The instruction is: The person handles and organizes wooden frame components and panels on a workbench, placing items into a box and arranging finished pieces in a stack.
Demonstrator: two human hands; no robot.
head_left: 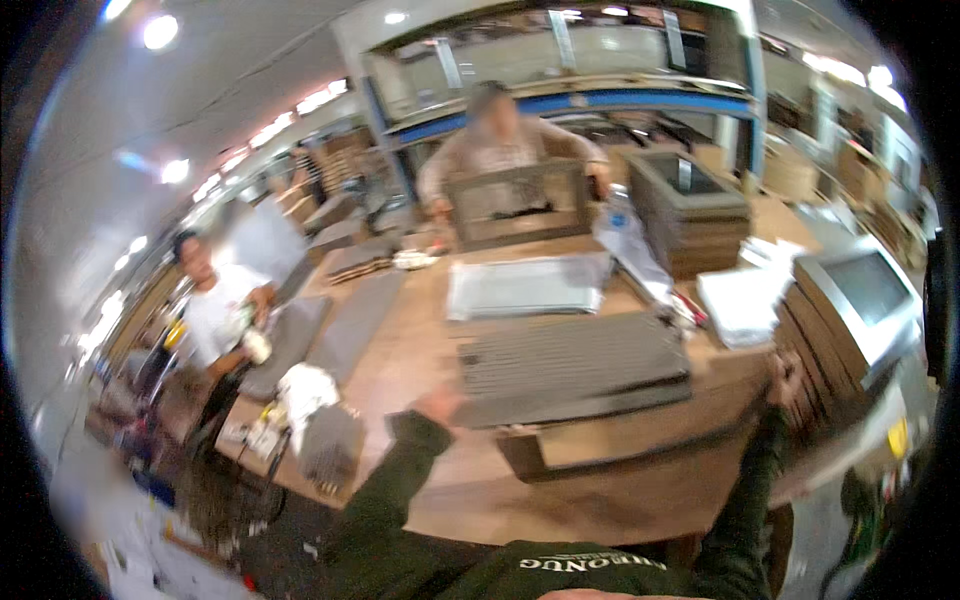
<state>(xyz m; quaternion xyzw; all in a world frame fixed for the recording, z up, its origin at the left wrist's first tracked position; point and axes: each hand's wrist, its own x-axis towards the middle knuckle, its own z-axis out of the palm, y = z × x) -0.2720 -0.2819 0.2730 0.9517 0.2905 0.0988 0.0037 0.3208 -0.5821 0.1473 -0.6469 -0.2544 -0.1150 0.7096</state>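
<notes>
A brown rectangular frame [640, 455] lies tilted at the near edge of the stack of dark ribbed panels [575, 365]. My right hand [787, 377] is closed on the frame's right end. To the left of the panel stack, my left hand [440, 404] is smeared by motion, close to the stack's left edge. Whether it touches the panels I cannot tell, and its fingers do not show clearly. Both of my forearms wear dark green sleeves. The frame's far side is partly covered by the panels.
Across the wooden table [400, 350], a co-worker holds a similar frame [520, 205] upright. White wrapped sheets [525, 288] lie between us. Stacked frames [690, 225] stand behind right; more [825, 340] stand at right. At left, another person handles something beside grey panels [290, 340] and white cloth [305, 400].
</notes>
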